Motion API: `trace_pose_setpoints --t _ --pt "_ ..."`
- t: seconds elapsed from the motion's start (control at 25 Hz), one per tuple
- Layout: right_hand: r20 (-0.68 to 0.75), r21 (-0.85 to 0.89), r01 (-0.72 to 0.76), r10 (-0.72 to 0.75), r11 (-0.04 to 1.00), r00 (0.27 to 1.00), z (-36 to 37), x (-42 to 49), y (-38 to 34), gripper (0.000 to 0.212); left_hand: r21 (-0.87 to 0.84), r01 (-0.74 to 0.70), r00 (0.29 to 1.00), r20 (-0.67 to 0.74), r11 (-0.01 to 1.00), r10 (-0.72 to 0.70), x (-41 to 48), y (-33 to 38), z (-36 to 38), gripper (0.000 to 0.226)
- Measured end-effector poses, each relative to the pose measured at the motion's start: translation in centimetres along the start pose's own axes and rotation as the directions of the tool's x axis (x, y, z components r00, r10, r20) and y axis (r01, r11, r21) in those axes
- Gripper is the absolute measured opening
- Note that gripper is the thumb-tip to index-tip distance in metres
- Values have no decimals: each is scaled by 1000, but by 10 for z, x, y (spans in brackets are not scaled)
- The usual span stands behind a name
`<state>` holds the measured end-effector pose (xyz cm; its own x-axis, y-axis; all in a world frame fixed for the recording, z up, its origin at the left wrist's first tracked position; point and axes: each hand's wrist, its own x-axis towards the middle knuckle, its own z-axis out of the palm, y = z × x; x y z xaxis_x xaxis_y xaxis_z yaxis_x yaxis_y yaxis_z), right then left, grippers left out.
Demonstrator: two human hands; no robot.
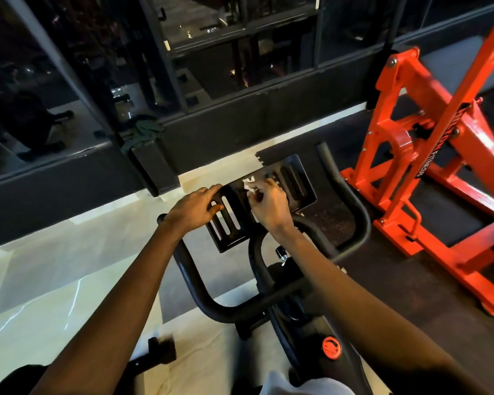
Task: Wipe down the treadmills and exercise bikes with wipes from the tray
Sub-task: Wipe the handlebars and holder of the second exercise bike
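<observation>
A black exercise bike [271,303] stands below me, its curved handlebars [194,283] reaching forward. On top of them sits a black slotted tray [297,178]. My left hand [194,208] grips the tray's left edge, fingers curled over it. My right hand [270,203] pinches a small white wipe [250,186] against the middle of the tray. Most of the wipe is hidden under my fingers.
An orange steel weight machine [428,155] stands close on the right, on dark rubber matting [411,286]. A dark window wall [183,81] runs across ahead. Pale tiled floor [54,280] lies to the left. The bike's red knob [331,347] sits low on its frame.
</observation>
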<state>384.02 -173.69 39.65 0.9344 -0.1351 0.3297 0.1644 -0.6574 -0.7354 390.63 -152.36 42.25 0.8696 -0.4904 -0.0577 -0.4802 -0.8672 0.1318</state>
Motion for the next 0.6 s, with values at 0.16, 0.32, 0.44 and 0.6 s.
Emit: trace_pose_setpoints --t 0.16,0.32,0.44,0.6 --pt "-85 -11 24 -24 1000 996 -11 5 9 23 -42 -6 1000 -16 999 6 4 -4 10 60" --pt "-132 -23 -43 40 999 990 -7 11 -1 24 -68 -36 998 -60 997 32 6 -6 14 60" --pt "-60 -63 -9 5 998 998 6 4 -16 19 -80 -47 997 -68 996 41 6 -5 13 59" --pt "116 -30 -109 112 994 987 -6 -2 -13 26 -84 -65 996 -71 994 59 5 -7 14 58"
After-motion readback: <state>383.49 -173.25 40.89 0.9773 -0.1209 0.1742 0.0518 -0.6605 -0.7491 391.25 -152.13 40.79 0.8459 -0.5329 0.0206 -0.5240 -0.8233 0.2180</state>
